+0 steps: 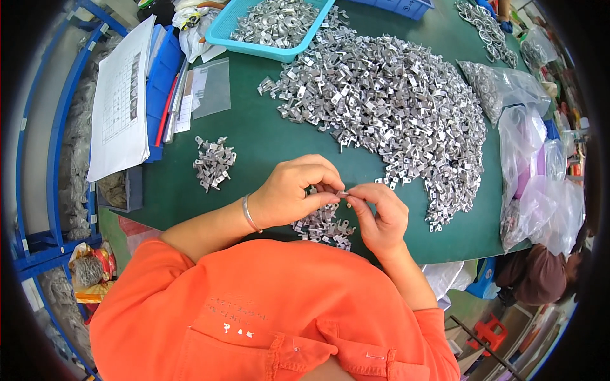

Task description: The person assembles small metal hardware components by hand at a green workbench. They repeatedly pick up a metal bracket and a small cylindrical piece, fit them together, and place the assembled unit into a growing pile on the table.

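Note:
My left hand [300, 187], with a bangle at its wrist, pinches a small metal bracket [342, 194] between thumb and fingertips. From the other side my right hand [383, 214] grips the same piece with thumb and forefinger, so the hands meet at it. Just below them lies a small heap of brackets [325, 227], partly hidden by my left hand. Beyond my hands a large pile of silvery metal brackets [394, 95] spreads over the green table [267, 146]. A separate little cluster of brackets [215, 163] rests to the left.
At the back stands a turquoise basket [254, 49] of metal parts. Papers [121, 95] lean on a blue bin [163, 82] at left. Clear plastic bags [534, 184] line the right edge. A blue shelf rack [57, 133] stands left; another person [537, 276] is at lower right.

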Demonstrator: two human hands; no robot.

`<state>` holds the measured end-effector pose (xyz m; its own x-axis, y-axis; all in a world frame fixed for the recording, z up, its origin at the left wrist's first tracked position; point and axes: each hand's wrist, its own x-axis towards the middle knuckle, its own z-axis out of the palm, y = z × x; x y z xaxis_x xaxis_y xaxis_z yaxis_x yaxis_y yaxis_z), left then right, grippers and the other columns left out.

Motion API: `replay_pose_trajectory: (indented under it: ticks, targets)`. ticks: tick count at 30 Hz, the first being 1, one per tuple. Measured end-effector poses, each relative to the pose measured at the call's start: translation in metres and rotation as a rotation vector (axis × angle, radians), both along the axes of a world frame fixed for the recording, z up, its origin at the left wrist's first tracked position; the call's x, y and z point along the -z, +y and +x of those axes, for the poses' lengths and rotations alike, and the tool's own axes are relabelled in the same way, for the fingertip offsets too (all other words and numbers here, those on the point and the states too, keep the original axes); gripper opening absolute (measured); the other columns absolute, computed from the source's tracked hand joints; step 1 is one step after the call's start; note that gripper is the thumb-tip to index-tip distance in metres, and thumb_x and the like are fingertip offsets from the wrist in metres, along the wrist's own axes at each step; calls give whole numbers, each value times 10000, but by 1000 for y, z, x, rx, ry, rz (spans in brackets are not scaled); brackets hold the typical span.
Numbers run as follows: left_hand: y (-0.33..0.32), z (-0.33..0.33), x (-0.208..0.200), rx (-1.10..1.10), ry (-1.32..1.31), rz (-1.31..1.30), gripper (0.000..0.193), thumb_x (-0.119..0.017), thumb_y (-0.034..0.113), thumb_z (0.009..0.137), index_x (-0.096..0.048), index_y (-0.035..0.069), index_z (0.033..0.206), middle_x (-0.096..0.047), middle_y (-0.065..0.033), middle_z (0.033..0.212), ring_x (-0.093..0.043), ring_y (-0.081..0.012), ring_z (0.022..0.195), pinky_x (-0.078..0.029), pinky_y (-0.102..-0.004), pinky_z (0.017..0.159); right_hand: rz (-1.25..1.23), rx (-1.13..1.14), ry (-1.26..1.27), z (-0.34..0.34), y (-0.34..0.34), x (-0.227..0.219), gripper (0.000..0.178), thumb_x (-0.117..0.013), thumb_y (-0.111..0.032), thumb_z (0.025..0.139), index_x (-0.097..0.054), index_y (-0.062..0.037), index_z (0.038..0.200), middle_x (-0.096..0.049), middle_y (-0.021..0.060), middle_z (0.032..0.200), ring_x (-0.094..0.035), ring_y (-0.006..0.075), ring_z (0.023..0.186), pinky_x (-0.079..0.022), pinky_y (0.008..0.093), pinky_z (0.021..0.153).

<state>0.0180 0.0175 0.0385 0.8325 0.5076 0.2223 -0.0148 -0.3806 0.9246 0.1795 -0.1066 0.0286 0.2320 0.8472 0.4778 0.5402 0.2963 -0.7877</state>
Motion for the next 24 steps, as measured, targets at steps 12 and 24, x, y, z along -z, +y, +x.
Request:
replay_pose_trajectory:
  ticks: [12,24]
  targets:
    - [47,-74,-17,-595,316,446,61,-688,-19,769,-652,-19,818,-640,-105,853,-622,-252,781,-496,-324,718,-99,303,-605,74,48,10,261,-652,37,723,-681,-46,968,-592,108,913,-548,305,839,-461,398,743]
    - [23,-37,-9,-378,143,9,129,-687,-7,824,-670,23,949,-615,-55,913,-609,-117,813,-499,-229,739,-97,118,-223,22,26,-4,169,-741,5,748,-650,-22,887,-648,116,844,-640,273,727,-526,344,625]
